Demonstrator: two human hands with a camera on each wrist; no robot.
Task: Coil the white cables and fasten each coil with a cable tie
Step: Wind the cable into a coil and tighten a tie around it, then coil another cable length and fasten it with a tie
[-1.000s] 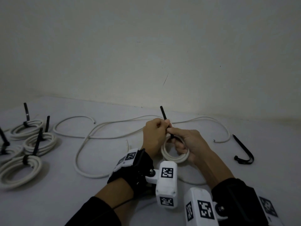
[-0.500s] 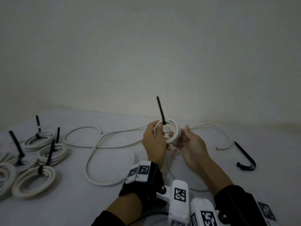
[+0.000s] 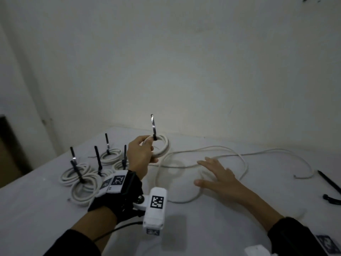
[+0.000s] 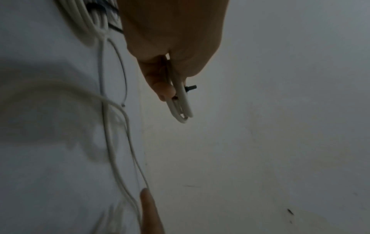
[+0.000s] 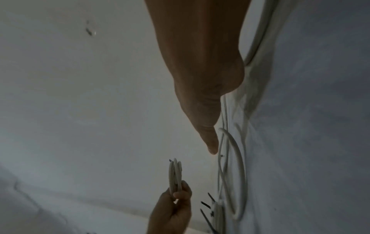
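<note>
My left hand (image 3: 143,154) holds a small white cable coil (image 3: 163,147) up above the table, pinched at its near rim. A black cable tie (image 3: 153,127) wraps that coil and its tail sticks straight up. The left wrist view shows the coil (image 4: 181,104) edge-on between thumb and fingers. My right hand (image 3: 215,174) hovers flat with fingers spread over a long loose white cable (image 3: 221,150) that loops across the table. The right wrist view shows the straight fingers (image 5: 208,137) beside that loose cable (image 5: 238,166) and the held coil (image 5: 175,175) further off.
Several tied coils (image 3: 83,180) with upright black tie tails lie at the left of the white table (image 3: 46,209). A spare black cable tie (image 3: 330,187) lies at the right edge. A pale wall rises behind the table.
My right hand let go of the coil and dropped flat towards the loose cable. My left hand carried the tied coil up and to the left. The view swung left.
</note>
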